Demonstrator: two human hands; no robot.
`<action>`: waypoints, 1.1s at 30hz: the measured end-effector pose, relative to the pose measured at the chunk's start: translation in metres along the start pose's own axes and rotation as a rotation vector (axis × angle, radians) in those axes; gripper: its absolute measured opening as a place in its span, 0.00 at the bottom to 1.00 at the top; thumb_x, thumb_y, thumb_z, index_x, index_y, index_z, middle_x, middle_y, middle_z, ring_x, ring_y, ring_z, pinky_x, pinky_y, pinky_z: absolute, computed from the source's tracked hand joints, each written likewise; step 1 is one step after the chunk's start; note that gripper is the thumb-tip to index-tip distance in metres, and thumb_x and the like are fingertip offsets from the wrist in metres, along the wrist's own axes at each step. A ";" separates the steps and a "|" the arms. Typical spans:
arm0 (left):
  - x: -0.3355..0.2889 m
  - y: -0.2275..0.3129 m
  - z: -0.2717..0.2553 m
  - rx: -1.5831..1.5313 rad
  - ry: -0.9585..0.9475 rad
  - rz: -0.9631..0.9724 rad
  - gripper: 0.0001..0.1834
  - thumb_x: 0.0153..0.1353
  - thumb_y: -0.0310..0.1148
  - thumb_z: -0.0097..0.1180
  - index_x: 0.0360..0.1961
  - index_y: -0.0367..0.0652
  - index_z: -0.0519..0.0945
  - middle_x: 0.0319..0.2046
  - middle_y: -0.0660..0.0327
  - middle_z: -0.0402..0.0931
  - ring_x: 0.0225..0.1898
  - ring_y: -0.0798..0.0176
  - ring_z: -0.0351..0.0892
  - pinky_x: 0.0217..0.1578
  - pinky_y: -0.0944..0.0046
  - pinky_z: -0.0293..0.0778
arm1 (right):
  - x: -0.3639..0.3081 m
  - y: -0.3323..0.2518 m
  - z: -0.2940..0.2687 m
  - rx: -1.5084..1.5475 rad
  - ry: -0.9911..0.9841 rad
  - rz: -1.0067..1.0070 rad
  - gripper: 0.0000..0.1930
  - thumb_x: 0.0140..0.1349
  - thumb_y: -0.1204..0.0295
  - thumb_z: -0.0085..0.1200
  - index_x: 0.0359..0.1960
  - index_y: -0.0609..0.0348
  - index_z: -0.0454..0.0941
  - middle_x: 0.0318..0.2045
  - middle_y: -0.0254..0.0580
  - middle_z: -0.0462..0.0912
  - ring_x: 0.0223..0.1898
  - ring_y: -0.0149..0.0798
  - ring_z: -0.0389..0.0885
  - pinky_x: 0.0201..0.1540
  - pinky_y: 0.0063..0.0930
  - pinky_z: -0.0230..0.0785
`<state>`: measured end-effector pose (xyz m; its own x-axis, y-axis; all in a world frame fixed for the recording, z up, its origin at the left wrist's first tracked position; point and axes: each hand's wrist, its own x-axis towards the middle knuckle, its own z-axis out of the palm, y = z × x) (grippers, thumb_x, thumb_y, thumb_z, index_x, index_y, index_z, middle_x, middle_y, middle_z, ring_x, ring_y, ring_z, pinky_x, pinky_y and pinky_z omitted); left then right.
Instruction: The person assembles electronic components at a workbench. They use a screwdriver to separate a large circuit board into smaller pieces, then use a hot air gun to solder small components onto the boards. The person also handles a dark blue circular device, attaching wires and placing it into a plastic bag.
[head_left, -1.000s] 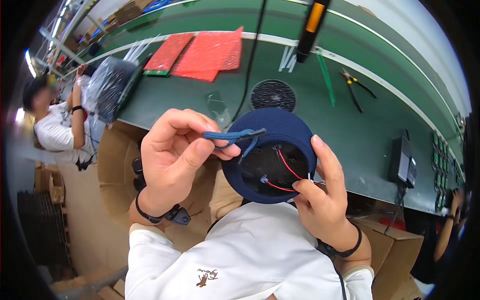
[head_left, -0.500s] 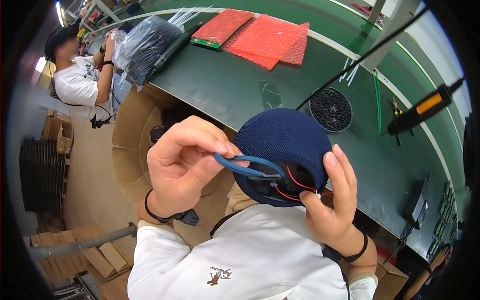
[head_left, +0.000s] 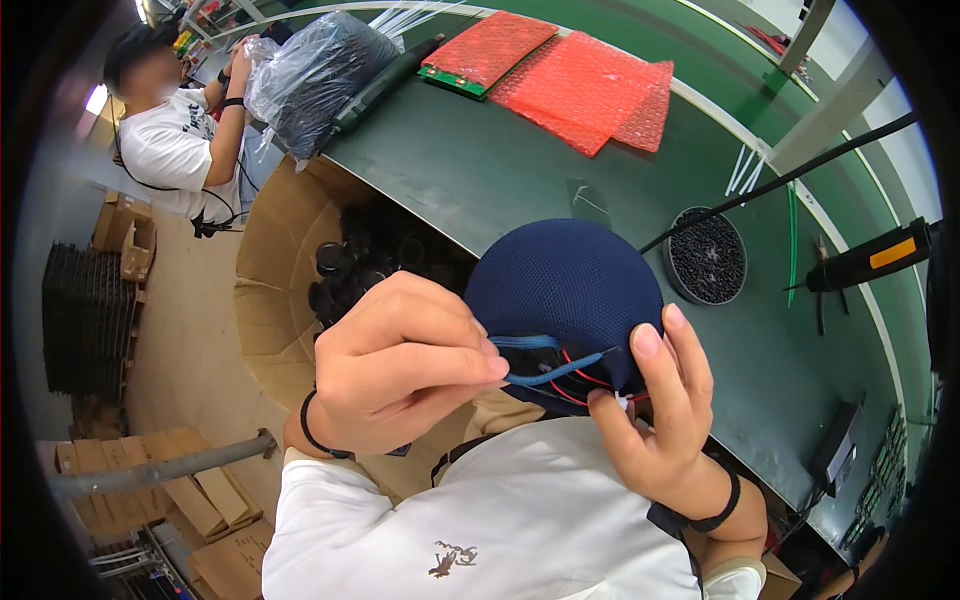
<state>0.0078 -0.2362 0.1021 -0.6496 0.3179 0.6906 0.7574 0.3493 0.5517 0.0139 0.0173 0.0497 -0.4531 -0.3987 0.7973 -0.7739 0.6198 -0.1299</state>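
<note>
In front of my chest I hold a round speaker housing (head_left: 565, 265) covered in navy mesh, its dark opening tipped toward me. My right hand (head_left: 665, 400) grips its right rim, fingers on the mesh and thumb at the opening, beside a small white connector (head_left: 622, 400). A loop of flat blue cord (head_left: 550, 377) comes out of the opening. My left hand (head_left: 405, 365) pinches the loop's left end between thumb and fingers, close to the rim. Red wires (head_left: 572, 396) run behind the cord; the inside of the housing is mostly hidden.
On the green table stands a bowl of small black screw-like pieces (head_left: 705, 265). A black power screwdriver (head_left: 868, 262) hangs at the right. Farther back lie red bubble-wrap bags (head_left: 600, 95). A cardboard bin (head_left: 275, 280) holds round black parts; another person (head_left: 165, 150) works at far left.
My left hand has moved right and slightly down, bringing the cord loop closer to the housing. The housing has tilted, so less of its opening shows. My right hand keeps its grip.
</note>
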 end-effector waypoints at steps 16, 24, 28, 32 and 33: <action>-0.009 -0.010 -0.013 -0.005 0.027 -0.083 0.14 0.43 0.18 0.76 0.32 0.41 0.88 0.33 0.60 0.82 0.35 0.58 0.81 0.35 0.64 0.78 | 0.007 0.002 0.023 0.063 0.019 -0.001 0.17 0.46 0.83 0.66 0.33 0.43 0.77 0.58 0.39 0.81 0.55 0.64 0.82 0.41 0.37 0.87; 0.001 -0.015 -0.016 0.568 -0.193 0.050 0.14 0.40 0.34 0.76 0.31 0.46 0.89 0.37 0.63 0.85 0.43 0.54 0.79 0.40 0.62 0.77 | 0.031 0.016 0.030 0.347 -0.203 0.188 0.21 0.47 0.81 0.68 0.45 0.55 0.82 0.64 0.59 0.73 0.62 0.63 0.75 0.56 0.45 0.76; 0.022 -0.034 -0.035 0.621 -0.274 -0.143 0.31 0.39 0.51 0.74 0.45 0.47 0.88 0.49 0.66 0.84 0.56 0.46 0.74 0.56 0.50 0.72 | 0.072 0.019 0.051 0.481 -0.299 0.422 0.27 0.38 0.85 0.71 0.44 0.55 0.80 0.69 0.55 0.69 0.63 0.63 0.72 0.60 0.49 0.73; 0.045 -0.070 -0.061 0.585 -0.189 -0.168 0.33 0.34 0.39 0.78 0.48 0.47 0.86 0.49 0.61 0.81 0.59 0.44 0.73 0.61 0.47 0.71 | 0.126 0.035 0.092 0.441 -0.292 0.381 0.33 0.36 0.84 0.75 0.48 0.53 0.77 0.69 0.52 0.69 0.64 0.62 0.72 0.62 0.49 0.72; 0.050 -0.079 -0.068 0.603 -0.171 -0.141 0.33 0.36 0.38 0.78 0.49 0.45 0.84 0.51 0.59 0.80 0.61 0.43 0.73 0.62 0.48 0.71 | 0.139 0.037 0.103 0.422 -0.310 0.415 0.33 0.36 0.84 0.75 0.48 0.53 0.77 0.69 0.51 0.69 0.64 0.62 0.73 0.62 0.49 0.72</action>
<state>-0.0797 -0.3074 0.1247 -0.7790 0.3517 0.5190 0.5266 0.8163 0.2372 -0.1231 -0.0845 0.0948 -0.8079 -0.3995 0.4333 -0.5864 0.4712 -0.6589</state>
